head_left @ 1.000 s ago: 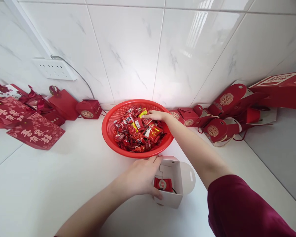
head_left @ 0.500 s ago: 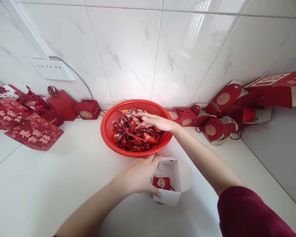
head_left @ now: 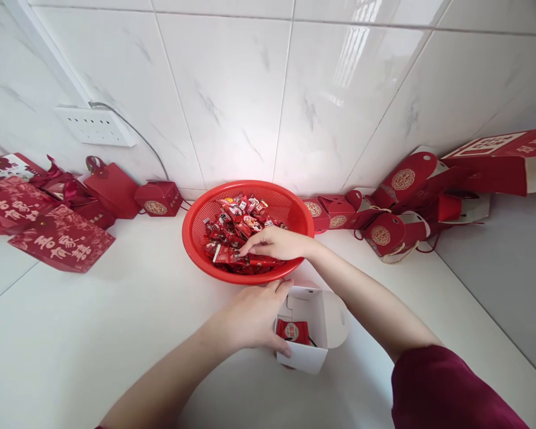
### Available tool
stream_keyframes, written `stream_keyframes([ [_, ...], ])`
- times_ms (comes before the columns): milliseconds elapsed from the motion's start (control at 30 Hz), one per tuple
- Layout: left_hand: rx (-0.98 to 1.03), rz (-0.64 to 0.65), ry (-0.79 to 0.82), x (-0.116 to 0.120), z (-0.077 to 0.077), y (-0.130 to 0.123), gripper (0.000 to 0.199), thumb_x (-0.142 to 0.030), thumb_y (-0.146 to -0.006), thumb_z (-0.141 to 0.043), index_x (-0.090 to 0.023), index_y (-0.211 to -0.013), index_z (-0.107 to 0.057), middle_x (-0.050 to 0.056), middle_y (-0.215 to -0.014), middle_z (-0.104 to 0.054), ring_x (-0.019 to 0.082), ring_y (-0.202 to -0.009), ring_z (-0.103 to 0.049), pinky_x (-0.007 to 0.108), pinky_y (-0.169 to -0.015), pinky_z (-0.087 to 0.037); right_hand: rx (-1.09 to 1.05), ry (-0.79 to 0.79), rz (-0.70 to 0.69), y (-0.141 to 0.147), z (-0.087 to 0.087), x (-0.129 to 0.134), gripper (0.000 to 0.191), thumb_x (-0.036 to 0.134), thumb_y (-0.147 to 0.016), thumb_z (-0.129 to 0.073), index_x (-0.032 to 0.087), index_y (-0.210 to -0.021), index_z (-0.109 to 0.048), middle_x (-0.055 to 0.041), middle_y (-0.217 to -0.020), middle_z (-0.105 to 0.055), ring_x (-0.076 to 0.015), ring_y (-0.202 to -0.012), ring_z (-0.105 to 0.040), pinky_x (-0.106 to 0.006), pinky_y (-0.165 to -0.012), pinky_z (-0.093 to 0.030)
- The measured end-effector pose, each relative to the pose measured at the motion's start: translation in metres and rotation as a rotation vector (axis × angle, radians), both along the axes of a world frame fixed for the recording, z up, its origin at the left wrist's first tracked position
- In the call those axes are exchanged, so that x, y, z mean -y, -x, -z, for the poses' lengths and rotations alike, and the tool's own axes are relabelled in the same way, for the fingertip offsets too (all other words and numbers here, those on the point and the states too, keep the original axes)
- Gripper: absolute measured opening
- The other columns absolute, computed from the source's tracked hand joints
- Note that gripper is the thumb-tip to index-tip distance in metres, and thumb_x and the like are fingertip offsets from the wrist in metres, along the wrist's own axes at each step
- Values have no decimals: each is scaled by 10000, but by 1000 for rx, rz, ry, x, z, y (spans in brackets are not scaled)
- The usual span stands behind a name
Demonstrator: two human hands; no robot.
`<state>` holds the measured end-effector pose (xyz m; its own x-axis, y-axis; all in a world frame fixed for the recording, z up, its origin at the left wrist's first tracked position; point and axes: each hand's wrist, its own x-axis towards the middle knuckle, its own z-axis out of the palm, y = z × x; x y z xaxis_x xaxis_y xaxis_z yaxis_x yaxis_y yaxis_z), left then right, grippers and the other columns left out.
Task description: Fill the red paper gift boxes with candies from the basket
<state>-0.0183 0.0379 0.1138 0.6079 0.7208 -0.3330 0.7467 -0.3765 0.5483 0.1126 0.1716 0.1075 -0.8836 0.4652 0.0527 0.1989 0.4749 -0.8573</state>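
Observation:
My left hand (head_left: 261, 316) grips the left side of an open gift box (head_left: 310, 351), white inside, with its lid flap folded out to the right. One red wrapped candy (head_left: 293, 332) lies in the box. Over the red plastic basket (head_left: 192, 256), my right hand (head_left: 272, 243) is closed, thumb and fingertips pinching a red candy packet (head_left: 226, 254) with a pale edge. Many red-wrapped candies (head_left: 236, 208) are heaped in the basket around that hand.
Red gift boxes (head_left: 62, 241) crowd the left of the white counter (head_left: 129, 310), and a small one (head_left: 158, 198) stands by the wall. More red boxes (head_left: 395, 235) line the right back. A cable runs from the white socket strip (head_left: 94, 126).
My right hand has come nearer through the basket, and its stretched fingers have closed in a pinch on a candy packet. My left hand and the box have not moved.

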Motion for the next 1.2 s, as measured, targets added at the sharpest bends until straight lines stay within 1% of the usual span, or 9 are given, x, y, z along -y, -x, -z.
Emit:
stream_keyframes([
  [133,10,4,-17,0,1,0,992,-521,-614,-793,-266,-1465,-350,104,-1458,-472,389,-1268,-506,467,-957,-486,-156,251,377,-9,1,-33,258,104,-889,-472,160,-971,-710,-61,-1003,-750,-139,-902,-698,-261,-826,-546],
  [200,11,-1,-18,0,2,0,979,-508,-622,-788,-272,-1465,-349,101,-1439,-491,379,-1253,-520,458,-949,-487,-174,255,528,-12,3,-49,300,55,-877,-416,150,-964,-687,-76,-1013,-744,-123,-879,-692,-250,-808,-545],
  [300,17,2,-33,0,3,1,978,-504,-628,-783,-280,-1470,-340,99,-1434,-497,370,-1237,-534,453,-935,-488,-151,247,625,-12,8,-64,319,16,-845,-396,146,-926,-675,-85,-1011,-742,-129,-866,-693,-255,-789,-547],
  [467,7,16,-49,0,3,1,976,-538,-640,-762,-264,-1473,-334,106,-1441,-490,366,-1223,-547,446,-909,-500,-60,207,689,-6,26,-74,307,-34,-795,-412,132,-817,-669,-92,-963,-744,-139,-861,-695,-237,-800,-537],
  [600,14,20,-48,0,1,1,962,-546,-635,-761,-241,-1456,-365,115,-1401,-526,358,-1157,-589,445,-862,-514,27,170,731,-11,35,-81,257,-9,-805,-449,123,-866,-661,-101,-989,-745,-143,-831,-703,-211,-746,-537],
  [833,36,27,-53,-2,1,1,925,-539,-639,-756,-272,-1441,-379,96,-1385,-543,329,-1150,-599,395,-825,-508,262,14,734,-28,23,-78,262,62,-875,-455,144,-1015,-661,-79,-1021,-750,-150,-837,-705,-214,-747,-516],
  [967,40,27,-47,-3,0,0,915,-534,-644,-752,-253,-1436,-390,97,-1357,-559,326,-1127,-607,402,-821,-507,458,-153,735,-33,19,-73,167,158,-926,-537,145,-1013,-678,-110,-1134,-697,-204,-1021,-652,-313,-889,-500],
  [1067,35,27,-39,-3,-1,0,918,-530,-645,-753,-237,-1437,-394,109,-1346,-560,340,-1144,-598,408,-813,-511,602,-217,704,-31,21,-68,241,310,-947,-591,143,-1115,-640,-99,-1167,-651,-212,-1044,-631,-415,-912,-516],
  [1200,33,25,-40,-3,-2,0,923,-516,-636,-766,-260,-1440,-393,108,-1355,-557,347,-1152,-594,411,-822,-512,729,-241,641,-23,25,-64,283,335,-941,-611,147,-1152,-625,-97,-1171,-635,-206,-1018,-636,-401,-878,-540],
])
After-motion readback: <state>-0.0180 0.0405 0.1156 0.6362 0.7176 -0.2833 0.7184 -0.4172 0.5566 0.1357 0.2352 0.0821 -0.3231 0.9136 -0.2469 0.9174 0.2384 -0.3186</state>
